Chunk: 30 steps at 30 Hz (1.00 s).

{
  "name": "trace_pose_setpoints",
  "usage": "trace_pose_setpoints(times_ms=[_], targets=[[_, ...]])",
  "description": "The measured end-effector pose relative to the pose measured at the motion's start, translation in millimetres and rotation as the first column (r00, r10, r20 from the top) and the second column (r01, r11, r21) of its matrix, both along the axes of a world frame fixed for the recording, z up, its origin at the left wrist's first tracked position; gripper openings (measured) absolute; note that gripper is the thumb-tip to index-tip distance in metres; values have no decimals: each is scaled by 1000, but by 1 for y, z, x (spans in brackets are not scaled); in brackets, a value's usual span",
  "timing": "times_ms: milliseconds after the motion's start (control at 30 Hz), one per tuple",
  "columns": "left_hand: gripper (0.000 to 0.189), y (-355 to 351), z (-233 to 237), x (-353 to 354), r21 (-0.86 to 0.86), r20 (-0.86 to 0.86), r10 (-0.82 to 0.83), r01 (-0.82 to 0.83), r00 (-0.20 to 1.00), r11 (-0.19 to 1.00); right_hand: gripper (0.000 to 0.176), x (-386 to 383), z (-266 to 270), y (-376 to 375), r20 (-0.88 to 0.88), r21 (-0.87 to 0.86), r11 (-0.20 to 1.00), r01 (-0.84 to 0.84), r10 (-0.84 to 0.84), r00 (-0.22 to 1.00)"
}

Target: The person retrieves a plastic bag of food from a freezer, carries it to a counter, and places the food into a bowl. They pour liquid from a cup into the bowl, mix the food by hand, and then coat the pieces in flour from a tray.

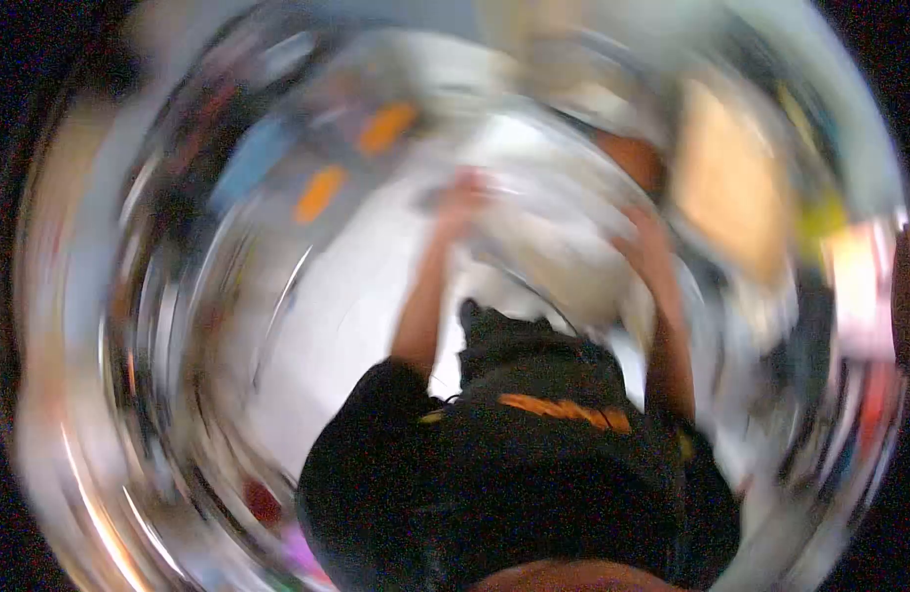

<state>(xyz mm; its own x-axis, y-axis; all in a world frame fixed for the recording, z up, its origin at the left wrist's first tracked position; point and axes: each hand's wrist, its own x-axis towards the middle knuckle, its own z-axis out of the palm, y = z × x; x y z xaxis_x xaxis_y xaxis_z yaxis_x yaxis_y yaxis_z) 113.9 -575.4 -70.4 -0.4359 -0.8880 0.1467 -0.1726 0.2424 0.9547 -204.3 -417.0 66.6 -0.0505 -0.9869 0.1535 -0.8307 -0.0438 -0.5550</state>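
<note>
Both of my arms reach forward past my black shirt, and strong motion blur smears the whole view. My left hand (462, 197) is at the left end of a pale, whitish object (564, 232), which looks like a bag or bundle. At the right side of that object is my right hand (644, 237). The hands seem to touch it from both sides, but the blur hides the fingers and the exact contact. What the pale object is cannot be made out.
A white surface (327, 326) lies at the left. Beyond it are a blurred grey area with two orange patches (320, 193) and a blue shape (248, 168). On the right stands a tan, box-like panel (731, 183), with a brown round shape (630, 161) beside it.
</note>
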Motion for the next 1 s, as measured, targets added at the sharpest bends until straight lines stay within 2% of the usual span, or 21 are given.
trace_pose_setpoints(times_ms=[33,67,100,133,167,200,300,433,467,533,633,733,833,933,1000], targets=[[21,4,-14,-1,-74,-197,5,-20,980,997,48,2,-9,1,-54,-14,1000,10,-11,999],[19,10,33,-17,181,-638,-6,157,770,971,42,1,-15,-5,-98,-24,999,36,-38,995],[20,13,56,-17,270,-590,41,149,807,951,35,-3,-18,-6,-158,-9,999,54,-54,986],[27,11,75,-17,358,-538,82,139,839,923,27,6,-8,-2,1,-188,981,-53,55,999],[23,19,95,-18,411,-536,149,103,831,906,24,14,1,2,-89,-217,975,-58,40,995],[23,24,105,-18,397,-505,185,36,843,917,22,17,6,4,-170,-264,964,-25,-21,985],[23,30,108,-23,378,-477,214,-21,852,926,24,4,-1,-3,-107,-318,939,-131,101,989],[22,38,119,-10,385,-478,233,-37,847,922,24,14,28,2,62,-154,988,-16,26,998],[21,41,122,-9,384,-472,233,-39,850,923,24,11,26,-1,84,-187,981,-50,66,994],[22,43,119,-7,407,-455,259,-60,852,911,25,7,19,-2,122,-259,961,-101,137,983],[21,45,111,-5,423,-443,320,-119,837,898,25,5,16,1,158,-330,943,-34,91,983],[19,47,98,5,418,-411,361,-178,837,891,23,5,7,3,344,-268,963,12,84,935],[17,50,94,14,398,-406,361,-193,840,897,22,7,15,5,308,-311,942,129,-29,951],[14,55,92,19,476,-404,411,-195,817,857,22,15,24,8,247,-239,970,32,29,969],[12,54,90,21,505,-424,420,-176,802,845,22,7,18,3,319,-258,964,60,26,947]])
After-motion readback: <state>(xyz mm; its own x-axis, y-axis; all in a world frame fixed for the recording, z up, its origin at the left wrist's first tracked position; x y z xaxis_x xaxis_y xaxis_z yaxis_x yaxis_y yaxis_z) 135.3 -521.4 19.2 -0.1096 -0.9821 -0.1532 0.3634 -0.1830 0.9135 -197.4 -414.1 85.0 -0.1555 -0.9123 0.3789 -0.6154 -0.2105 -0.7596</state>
